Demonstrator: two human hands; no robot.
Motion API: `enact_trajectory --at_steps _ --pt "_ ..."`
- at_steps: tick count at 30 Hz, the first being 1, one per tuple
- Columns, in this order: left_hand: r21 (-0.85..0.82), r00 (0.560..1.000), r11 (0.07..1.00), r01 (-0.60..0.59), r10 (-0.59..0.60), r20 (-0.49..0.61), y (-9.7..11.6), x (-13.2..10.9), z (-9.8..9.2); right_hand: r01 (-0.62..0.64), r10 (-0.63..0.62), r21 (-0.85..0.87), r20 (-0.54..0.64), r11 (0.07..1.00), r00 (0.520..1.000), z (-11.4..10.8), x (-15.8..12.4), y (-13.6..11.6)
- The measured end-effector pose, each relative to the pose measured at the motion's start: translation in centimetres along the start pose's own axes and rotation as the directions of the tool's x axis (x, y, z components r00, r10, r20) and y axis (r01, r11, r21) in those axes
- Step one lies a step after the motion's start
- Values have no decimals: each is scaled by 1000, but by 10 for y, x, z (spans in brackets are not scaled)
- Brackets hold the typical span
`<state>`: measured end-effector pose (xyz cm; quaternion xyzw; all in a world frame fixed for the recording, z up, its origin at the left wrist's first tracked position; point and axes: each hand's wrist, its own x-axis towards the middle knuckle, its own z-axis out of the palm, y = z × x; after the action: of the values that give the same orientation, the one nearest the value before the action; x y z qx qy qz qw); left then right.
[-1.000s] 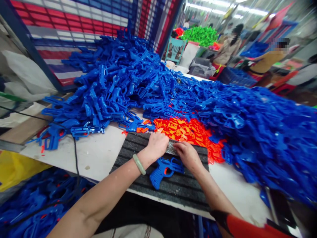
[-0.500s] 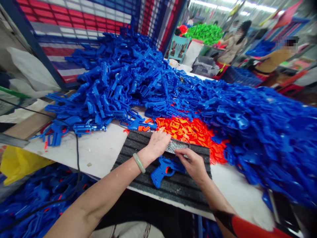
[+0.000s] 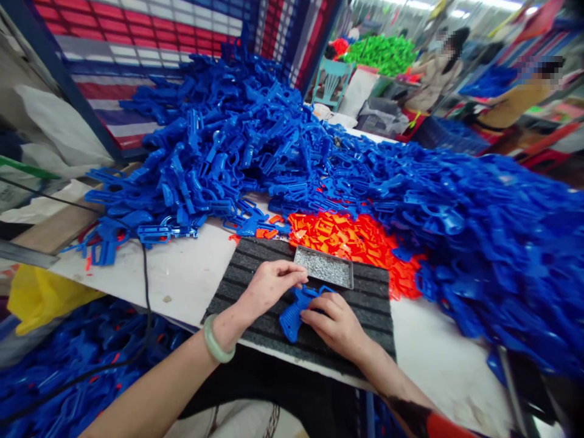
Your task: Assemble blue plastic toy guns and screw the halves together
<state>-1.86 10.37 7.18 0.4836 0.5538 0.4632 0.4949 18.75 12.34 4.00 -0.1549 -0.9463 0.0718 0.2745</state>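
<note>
A blue plastic toy gun half (image 3: 291, 321) lies on a black ribbed mat (image 3: 246, 267). Over its trigger area is my right hand (image 3: 337, 322), thumb and fingers pinched together and touching or almost touching the plastic; whatever they pinch is hidden. My left hand (image 3: 274, 285), with a pale green bangle at the wrist, hovers just above the gun's upper edge. Its thumb and fingertips are pressed together by the near left corner of a shallow metal tray (image 3: 352, 277). Small silvery metal pieces (image 3: 323, 267) fill this tray, too tiny to name. Anything in the left pinch is too small to see.
Orange plastic pieces (image 3: 347, 237) are heaped behind the tray. Blue toy gun parts (image 3: 255, 134) pile high at the back and along the right (image 3: 502, 225). A black cable (image 3: 145, 286) hangs over the table's left side. Two people sit at the far right.
Both hands have come away from the metal tray toward me. My right hand is now down at the toy gun's trigger area, and my left hand has moved left and nearer, uncovering the tray.
</note>
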Motion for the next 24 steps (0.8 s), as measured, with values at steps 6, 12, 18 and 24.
enact_trajectory --at_steps 6,12,18,24 --pt "-205 976 958 202 -213 -34 -17 -38 -15 17 -15 -78 35 997 999 2 -1 -1" --pt "-169 960 949 266 -276 -42 -21 -60 -21 62 -60 -130 21 990 998 1 0 -5" --pt "-273 957 922 275 -290 -16 -21 -66 -21 -39 35 -79 -50 996 998 -7 -4 16" --pt "-211 953 930 300 -304 14 -22 -68 -12 -446 479 -218 135 868 867 -19 21 71"
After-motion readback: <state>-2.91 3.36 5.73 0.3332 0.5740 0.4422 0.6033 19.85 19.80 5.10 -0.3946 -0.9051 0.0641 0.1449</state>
